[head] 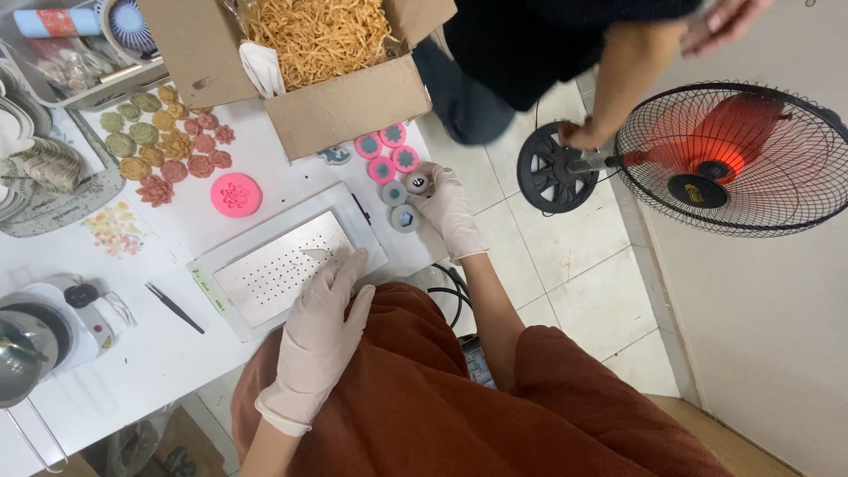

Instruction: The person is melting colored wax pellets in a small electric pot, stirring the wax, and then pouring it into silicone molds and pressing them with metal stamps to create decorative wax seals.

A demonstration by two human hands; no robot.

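Right hand [444, 205] grips grey mould [417, 184] — left hand [322, 331] on perforated plate [278, 269].

Beside the matt brown cardboard box [291, 79] heaped with rough straw-coloured paper shreds [320, 34], thin smooth pale rubber gloves sheathe the left hand [322, 331], resting on a brushed, perforated grey metal plate [278, 269], and the right hand [446, 208], touching small matt grey round silicone moulds [397, 203].

Gloves on left hand [320, 340] and right hand [448, 208] off-white. Perforated plate [278, 269] silver, dotted grid. Round silicone mould [236, 195] hot pink, flower relief. Small moulds [382, 170] pink, teal centres. Fan [738, 159] black cage, red blades. Shredded filler [322, 35] yellow in brown cardboard box [353, 110].
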